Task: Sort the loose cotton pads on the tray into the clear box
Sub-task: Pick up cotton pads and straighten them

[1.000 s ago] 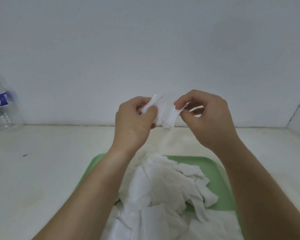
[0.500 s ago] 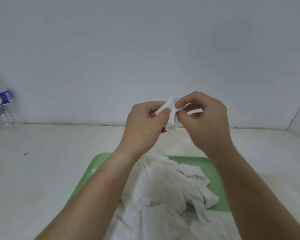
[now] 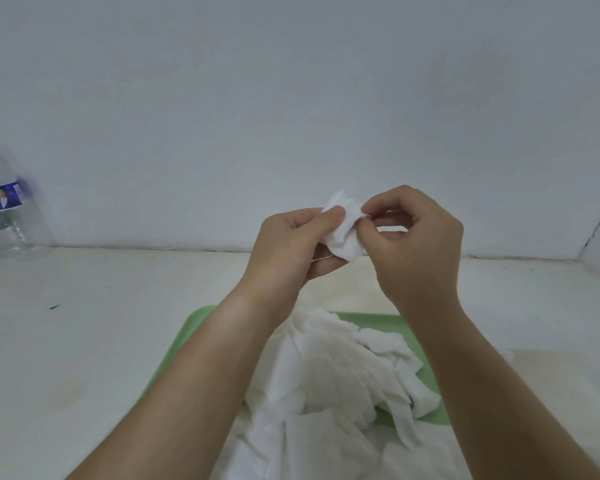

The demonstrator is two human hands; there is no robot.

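A small stack of white cotton pads is held up in the air above the table, pinched from both sides. My left hand grips its left edge with the thumb on top. My right hand pinches its right edge with thumb and forefinger. Below my forearms a green tray carries a heap of loose white cotton pads, which spill over its near edge. No clear box is in view.
A clear plastic water bottle with a blue label stands at the far left against the white wall. The white tabletop stretches left of the tray, with a small blue speck on it. A wall corner rises at the far right.
My hands have come closer together, squeezing the spread pads into a compact stack. Both hands have shifted slightly to the right and lower in view.
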